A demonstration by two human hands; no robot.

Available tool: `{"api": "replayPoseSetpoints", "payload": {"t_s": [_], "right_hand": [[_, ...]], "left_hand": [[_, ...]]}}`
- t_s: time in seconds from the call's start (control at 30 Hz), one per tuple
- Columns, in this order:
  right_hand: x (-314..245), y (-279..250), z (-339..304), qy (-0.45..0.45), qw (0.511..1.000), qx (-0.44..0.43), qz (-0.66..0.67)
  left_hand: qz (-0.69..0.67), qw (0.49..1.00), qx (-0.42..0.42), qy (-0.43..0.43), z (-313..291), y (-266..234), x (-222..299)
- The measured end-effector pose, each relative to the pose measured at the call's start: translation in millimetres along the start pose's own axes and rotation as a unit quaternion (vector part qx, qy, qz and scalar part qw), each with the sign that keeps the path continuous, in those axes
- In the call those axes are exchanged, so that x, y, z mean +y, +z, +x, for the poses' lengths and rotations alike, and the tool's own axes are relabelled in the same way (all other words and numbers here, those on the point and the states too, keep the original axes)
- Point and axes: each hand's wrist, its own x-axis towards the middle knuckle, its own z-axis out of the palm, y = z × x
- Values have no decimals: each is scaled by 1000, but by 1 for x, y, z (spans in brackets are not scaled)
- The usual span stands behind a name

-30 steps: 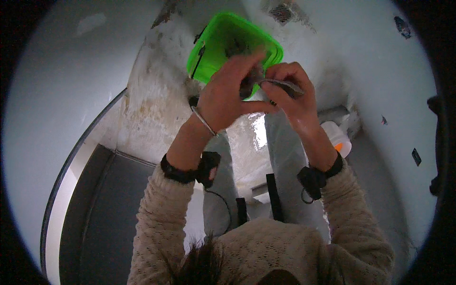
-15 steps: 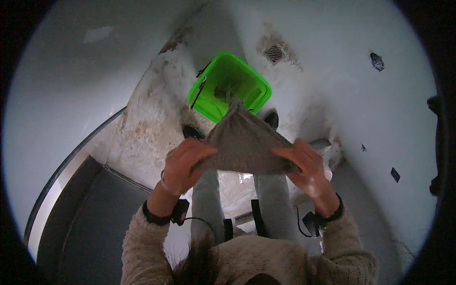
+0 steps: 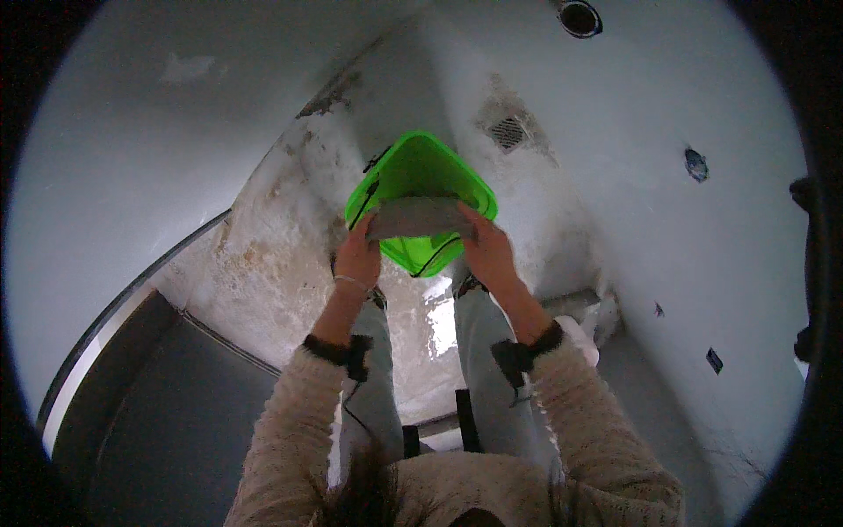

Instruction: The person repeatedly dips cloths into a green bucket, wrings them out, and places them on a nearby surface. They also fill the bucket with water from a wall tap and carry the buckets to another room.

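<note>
A grey-brown cloth (image 3: 420,218) is stretched out flat between my two hands, over the mouth of a bright green bucket (image 3: 420,145). My left hand (image 3: 357,255) grips its left end, and my right hand (image 3: 488,250) grips its right end. Most fingers are hidden behind the cloth. The bucket is squarish and stands on the floor just beyond my feet, with a dark handle lying along its side. What is inside the bucket is largely hidden by the cloth.
The stained pale floor (image 3: 272,255) looks wet, with a bright reflection between my legs. A floor drain grate (image 3: 507,133) lies beyond the bucket to the right. A round pipe opening (image 3: 580,18) is at the far right. Pale walls rise on both sides.
The cloth was hanging as a wide triangle close to me, its tip in the bucket. Now both hands have moved away from me and closer together, holding it as a narrow strip above the bucket.
</note>
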Motion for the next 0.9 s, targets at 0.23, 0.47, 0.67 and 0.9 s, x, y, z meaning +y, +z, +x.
{"api": "replayPoseSetpoints", "payload": {"t_s": [0.23,0.47,0.67,0.9], "right_hand": [[89,140,91,115,961,-77,242],[196,203,142,166,947,-148,233],[226,226,156,-6,991,-123,-43],[103,127,94,72,997,9,28]], "left_hand": [[77,985,-151,-44,101,168,-83],[313,923,-182,132,173,274,-153],[198,965,-165,-57,156,262,-157],[-281,938,56,-195,106,158,-61]]}}
